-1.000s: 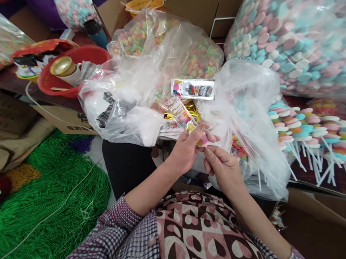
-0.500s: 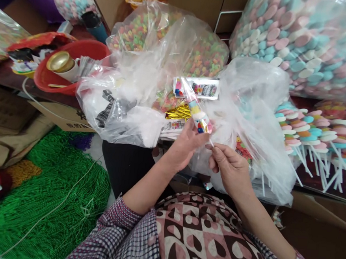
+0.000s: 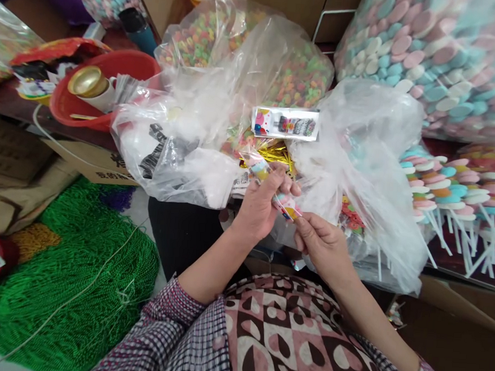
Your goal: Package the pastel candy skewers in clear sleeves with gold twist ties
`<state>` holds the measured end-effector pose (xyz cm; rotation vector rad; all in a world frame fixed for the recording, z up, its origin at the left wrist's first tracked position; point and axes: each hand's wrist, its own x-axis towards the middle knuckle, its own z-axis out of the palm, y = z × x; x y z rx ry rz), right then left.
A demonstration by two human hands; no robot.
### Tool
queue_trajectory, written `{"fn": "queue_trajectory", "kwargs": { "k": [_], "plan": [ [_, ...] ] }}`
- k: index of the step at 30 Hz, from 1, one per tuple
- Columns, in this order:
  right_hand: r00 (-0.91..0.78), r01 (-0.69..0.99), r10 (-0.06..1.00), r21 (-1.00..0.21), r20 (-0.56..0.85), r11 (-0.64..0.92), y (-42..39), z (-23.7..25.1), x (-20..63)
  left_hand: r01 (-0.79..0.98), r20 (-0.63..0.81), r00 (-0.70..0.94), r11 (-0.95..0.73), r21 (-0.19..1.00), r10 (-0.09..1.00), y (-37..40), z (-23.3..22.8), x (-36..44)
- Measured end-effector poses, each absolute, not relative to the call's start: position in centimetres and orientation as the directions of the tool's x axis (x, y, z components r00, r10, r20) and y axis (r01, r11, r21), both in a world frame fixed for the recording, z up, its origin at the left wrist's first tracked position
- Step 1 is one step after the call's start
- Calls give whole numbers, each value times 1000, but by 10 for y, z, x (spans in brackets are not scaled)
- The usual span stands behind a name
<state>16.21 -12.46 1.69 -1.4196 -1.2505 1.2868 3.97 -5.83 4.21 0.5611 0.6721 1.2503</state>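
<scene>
In the head view, a candy skewer (image 3: pixel 288 206) in a printed clear wrapper lies slantwise between my hands. My left hand (image 3: pixel 259 208) is closed around its middle, with the upper end showing beyond the fingers. The lower end is pinched by my right hand (image 3: pixel 323 239), whose fingertips hide the stick. Gold twist ties (image 3: pixel 280 153) lie just behind the left hand. Beyond them rests a printed flat wrapper (image 3: pixel 285 124). Finished-looking candy skewers with white sticks (image 3: pixel 446 191) are heaped at the right.
Clear bags of small coloured candies (image 3: pixel 301 79) stand behind. A large bag of pastel candies (image 3: pixel 438 57) fills the back right. At left is a red basin (image 3: pixel 132 67) holding a gold bowl. Green cord (image 3: pixel 96 288) covers the floor at lower left.
The skewer has tilted and come lower. My left hand has moved up along it and now wraps around its middle. My right hand has slid to the wrapper's lower end.
</scene>
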Motion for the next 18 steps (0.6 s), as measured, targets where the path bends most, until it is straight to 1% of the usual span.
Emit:
{"fn": "queue_trajectory", "kwargs": {
  "k": [5, 8, 10, 12, 14, 18],
  "plan": [
    [-43, 41, 971, -971, -237, -235, -122, 21, 154, -661, -151, 167, 224, 716, 974, -60, 41, 41],
    [-59, 68, 973, -973, -224, -220, -123, 19, 156, -653, -130, 153, 199, 731, 980, -58, 39, 38],
    [-38, 80, 976, -975, -212, -209, -123, 18, 158, -615, -138, 169, 214, 759, 976, -59, 37, 38],
    [2, 51, 981, -979, -196, -196, -122, 17, 159, -547, -131, 213, 229, 805, 968, -62, 33, 38],
    [47, 26, 985, -985, -169, -170, -121, 17, 161, -455, -95, 270, 214, 864, 958, -64, 30, 38],
    [106, 66, 989, -992, -100, -107, -120, 17, 167, -196, -10, 323, 78, 978, 946, -66, 27, 32]
  ]
}}
